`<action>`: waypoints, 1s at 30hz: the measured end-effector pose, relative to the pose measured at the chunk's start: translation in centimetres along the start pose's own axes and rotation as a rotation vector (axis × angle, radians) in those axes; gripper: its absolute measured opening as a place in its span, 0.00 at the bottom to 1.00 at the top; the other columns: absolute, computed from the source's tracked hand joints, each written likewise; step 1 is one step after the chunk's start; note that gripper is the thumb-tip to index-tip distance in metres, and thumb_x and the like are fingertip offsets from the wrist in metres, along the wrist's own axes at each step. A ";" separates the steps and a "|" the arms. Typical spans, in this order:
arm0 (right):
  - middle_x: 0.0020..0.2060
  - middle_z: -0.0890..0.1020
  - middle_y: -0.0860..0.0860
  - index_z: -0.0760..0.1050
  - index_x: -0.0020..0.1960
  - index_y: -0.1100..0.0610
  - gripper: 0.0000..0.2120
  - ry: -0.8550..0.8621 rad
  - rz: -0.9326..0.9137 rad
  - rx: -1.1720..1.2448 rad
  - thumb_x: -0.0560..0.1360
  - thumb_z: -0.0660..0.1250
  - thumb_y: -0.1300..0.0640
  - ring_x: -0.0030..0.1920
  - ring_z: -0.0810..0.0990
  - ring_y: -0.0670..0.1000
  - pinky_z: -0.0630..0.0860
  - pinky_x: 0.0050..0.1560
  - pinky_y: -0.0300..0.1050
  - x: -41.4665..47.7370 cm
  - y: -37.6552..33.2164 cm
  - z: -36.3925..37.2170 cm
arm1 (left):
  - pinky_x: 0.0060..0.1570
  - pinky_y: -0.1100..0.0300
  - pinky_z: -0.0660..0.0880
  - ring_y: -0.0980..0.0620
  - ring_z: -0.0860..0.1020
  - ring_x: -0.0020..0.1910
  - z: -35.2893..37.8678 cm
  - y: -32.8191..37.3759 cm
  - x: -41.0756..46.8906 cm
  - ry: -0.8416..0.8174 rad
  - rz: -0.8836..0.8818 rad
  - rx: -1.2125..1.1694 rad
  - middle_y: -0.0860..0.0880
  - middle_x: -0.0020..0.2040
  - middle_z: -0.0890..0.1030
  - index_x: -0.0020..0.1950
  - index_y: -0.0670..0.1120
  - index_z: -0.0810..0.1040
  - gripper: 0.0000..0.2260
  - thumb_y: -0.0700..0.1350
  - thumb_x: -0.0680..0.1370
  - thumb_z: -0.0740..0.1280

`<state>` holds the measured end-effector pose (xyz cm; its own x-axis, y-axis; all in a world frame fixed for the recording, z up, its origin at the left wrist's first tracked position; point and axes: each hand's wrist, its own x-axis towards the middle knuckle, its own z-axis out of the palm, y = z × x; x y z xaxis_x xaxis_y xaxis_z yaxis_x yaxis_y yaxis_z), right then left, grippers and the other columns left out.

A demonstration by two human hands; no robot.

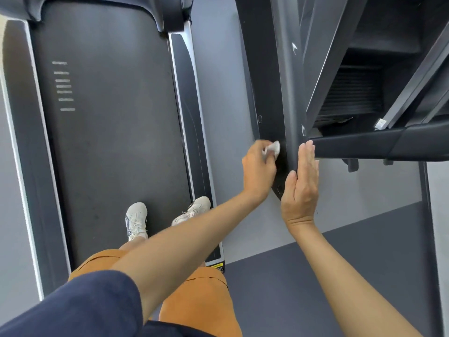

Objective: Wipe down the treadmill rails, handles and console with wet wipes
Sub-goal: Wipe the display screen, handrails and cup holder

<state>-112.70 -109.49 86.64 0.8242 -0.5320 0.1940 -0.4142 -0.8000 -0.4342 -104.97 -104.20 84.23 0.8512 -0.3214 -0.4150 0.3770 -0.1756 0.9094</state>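
Currently the left hand (258, 171) is pinching a crumpled white wet wipe (273, 149) and pressing it against the near end of the dark handrail (277, 93). The right hand (301, 188) is lying flat, fingers straight, on that handrail's other side. Wiping looks to be underway, with the handrail's farther stretch and the unseen console seemingly awaiting their turn.

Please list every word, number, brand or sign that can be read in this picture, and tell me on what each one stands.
No word or number here can be read.
Yellow label at the near end of the side rail: print too small to read.
White marks on the black rail: logo fragments, no letters legible.
White dashes on the belt: plain lines, no text.
White tag at right: blurred, unreadable.
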 end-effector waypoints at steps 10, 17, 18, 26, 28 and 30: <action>0.74 0.61 0.61 0.60 0.73 0.67 0.24 0.007 -0.008 -0.028 0.78 0.49 0.64 0.75 0.57 0.55 0.52 0.76 0.55 0.0 0.0 0.1 | 0.36 0.65 0.69 0.55 0.71 0.35 -0.8 0.4 1.6 -0.063 -0.178 -0.020 0.50 0.37 0.74 0.43 0.43 0.73 0.06 0.42 0.79 0.62; 0.74 0.61 0.60 0.59 0.74 0.66 0.24 0.013 -0.008 -0.041 0.78 0.49 0.64 0.75 0.57 0.55 0.51 0.76 0.55 0.0 0.0 0.1 | 0.38 0.72 0.67 0.53 0.73 0.43 -0.1 -3.1 -5.2 -0.197 -0.131 0.094 0.48 0.45 0.79 0.51 0.38 0.77 0.06 0.35 0.77 0.62; 0.74 0.61 0.60 0.59 0.74 0.66 0.24 0.013 -0.009 -0.042 0.78 0.49 0.64 0.75 0.57 0.55 0.51 0.76 0.55 0.0 0.0 0.1 | 0.40 0.69 0.67 0.53 0.74 0.43 -0.5 -4.5 -6.4 -0.260 -0.138 0.128 0.46 0.46 0.80 0.50 0.38 0.78 0.06 0.35 0.77 0.62; 0.74 0.61 0.56 0.60 0.73 0.66 0.23 0.034 0.004 -0.034 0.79 0.48 0.65 0.75 0.59 0.55 0.50 0.76 0.53 0.0 0.1 0.2 | 0.39 0.59 0.73 0.51 0.73 0.40 -1.5 -1.3 3.1 -0.070 -0.205 0.032 0.49 0.43 0.75 0.50 0.41 0.74 0.03 0.38 0.78 0.62; 0.74 0.61 0.56 0.61 0.73 0.66 0.23 0.041 0.012 -0.037 0.79 0.48 0.65 0.75 0.59 0.55 0.48 0.76 0.53 0.0 0.0 0.2 | 0.38 0.61 0.71 0.51 0.73 0.40 -0.3 0.1 3.8 -0.057 -0.204 -0.025 0.48 0.42 0.76 0.48 0.41 0.74 0.03 0.38 0.78 0.61; 0.73 0.61 0.55 0.61 0.73 0.65 0.23 0.045 0.010 -0.034 0.78 0.48 0.65 0.75 0.59 0.55 0.48 0.76 0.53 -0.1 0.0 0.2 | 0.38 0.59 0.70 0.50 0.73 0.40 0.5 0.0 2.2 -0.009 -0.282 -0.060 0.47 0.42 0.76 0.48 0.41 0.74 0.04 0.39 0.79 0.60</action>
<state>-112.67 -109.42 86.41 0.8022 -0.5513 0.2291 -0.4360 -0.8031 -0.4062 -103.26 -105.35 83.25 0.7066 -0.2757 -0.6517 0.6197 -0.2034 0.7580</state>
